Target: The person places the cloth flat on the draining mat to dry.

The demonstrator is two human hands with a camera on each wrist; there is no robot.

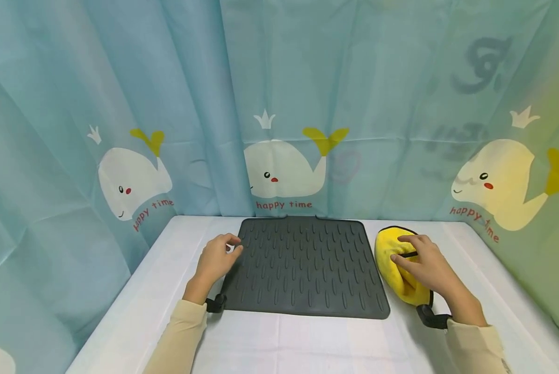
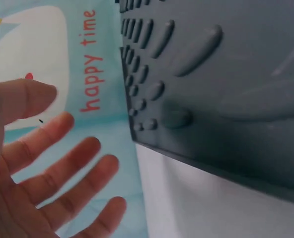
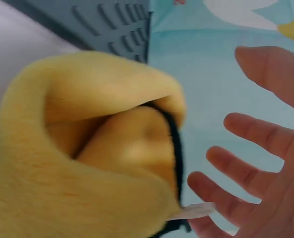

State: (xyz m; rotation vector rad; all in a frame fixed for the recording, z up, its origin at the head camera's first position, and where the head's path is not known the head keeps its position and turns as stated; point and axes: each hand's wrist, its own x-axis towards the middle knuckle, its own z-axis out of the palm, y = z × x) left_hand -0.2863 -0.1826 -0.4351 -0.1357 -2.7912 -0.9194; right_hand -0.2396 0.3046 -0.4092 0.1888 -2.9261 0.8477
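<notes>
A folded yellow plush cloth [image 1: 401, 285] with dark edging lies on the right side of the table. My right hand [image 1: 426, 265] hovers over it, thumb and fingers spread apart. In the right wrist view the cloth [image 3: 82, 198] is doubled over into a loose fold, with a white tag [image 3: 194, 211] at its edge and my fingers beside it. Left of the cloth lies a dark grey ribbed mat [image 1: 303, 270]. By that mat's left edge is my left hand [image 1: 215, 259], holding nothing. Its fingers look loosely extended in the left wrist view, apart from the mat [image 2: 246, 64].
The table [image 1: 279, 343] has a white covering. Blue-green curtains [image 1: 377, 93] printed with whales and "happy time" enclose it at the back and both sides. Dark wrist straps [image 1: 216, 304] sit on both wrists.
</notes>
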